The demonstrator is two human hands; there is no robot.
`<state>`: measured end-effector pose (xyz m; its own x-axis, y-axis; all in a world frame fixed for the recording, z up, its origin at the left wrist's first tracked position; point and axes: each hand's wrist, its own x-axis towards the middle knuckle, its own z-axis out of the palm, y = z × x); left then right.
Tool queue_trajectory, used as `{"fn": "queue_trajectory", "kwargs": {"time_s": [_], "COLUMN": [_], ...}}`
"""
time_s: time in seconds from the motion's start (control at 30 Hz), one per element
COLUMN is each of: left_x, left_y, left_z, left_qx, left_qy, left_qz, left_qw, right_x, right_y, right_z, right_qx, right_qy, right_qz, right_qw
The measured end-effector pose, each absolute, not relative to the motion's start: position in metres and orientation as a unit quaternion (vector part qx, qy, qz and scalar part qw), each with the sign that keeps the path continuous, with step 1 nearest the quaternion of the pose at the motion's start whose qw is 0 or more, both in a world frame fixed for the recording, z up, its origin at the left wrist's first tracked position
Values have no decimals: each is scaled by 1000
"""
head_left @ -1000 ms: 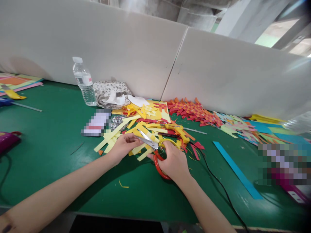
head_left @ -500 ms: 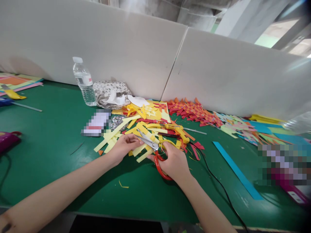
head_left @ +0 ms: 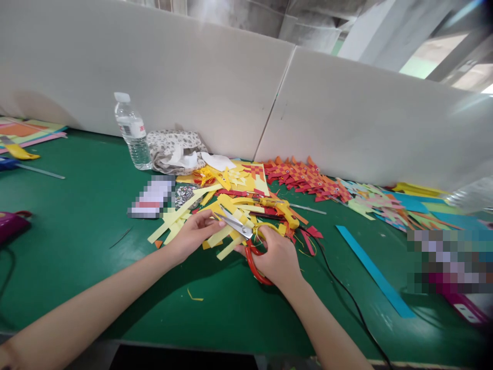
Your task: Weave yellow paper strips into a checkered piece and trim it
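Observation:
My right hand (head_left: 278,257) is wrapped around the red handles of a pair of scissors (head_left: 242,228). The steel blades point left and stand slightly apart. Beside the blade tips, my left hand (head_left: 196,235) pinches a piece made of yellow paper strips (head_left: 220,237). Loose strip ends hang below the blades, close to my right fingers. What lies under my left fingertips is partly hidden. Just behind both hands spreads a pile of yellow paper strips (head_left: 185,205), with a yellow glue gun (head_left: 287,211) at its right side.
A water bottle (head_left: 133,136) stands by a patterned cloth bag (head_left: 175,146) near the white partition (head_left: 192,72). Red-orange woven paper fish (head_left: 308,177) are heaped behind. A blue strip (head_left: 373,270) lies right, and a black cord (head_left: 346,293) runs toward the front edge. A blurred-out rectangle (head_left: 152,196) lies left.
The whole view has shifted very slightly. Both hands, the scissors and the yellow paper piece keep nearly the same position.

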<state>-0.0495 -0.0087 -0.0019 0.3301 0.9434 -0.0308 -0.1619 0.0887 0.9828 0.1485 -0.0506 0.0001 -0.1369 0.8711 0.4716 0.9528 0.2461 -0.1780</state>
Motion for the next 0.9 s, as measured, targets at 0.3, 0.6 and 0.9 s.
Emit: {"fn": "queue_trajectory", "kwargs": {"time_s": [0.3, 0.6, 0.9], "left_x": [-57, -52, -53], "left_y": [-3, -5, -5], "left_z": [-6, -10, -9], "left_qx": [554, 511, 528], "left_qy": [403, 402, 406], "left_qz": [449, 478, 469], "left_qw": [574, 591, 579], "right_x": [149, 148, 149], "right_y": [-51, -51, -51], "right_z": [-2, -3, -1], "right_qx": [-605, -602, -615], "right_qy": [-753, -758, -753], "right_qz": [-76, -41, -33], "right_qw": [248, 246, 232]}}
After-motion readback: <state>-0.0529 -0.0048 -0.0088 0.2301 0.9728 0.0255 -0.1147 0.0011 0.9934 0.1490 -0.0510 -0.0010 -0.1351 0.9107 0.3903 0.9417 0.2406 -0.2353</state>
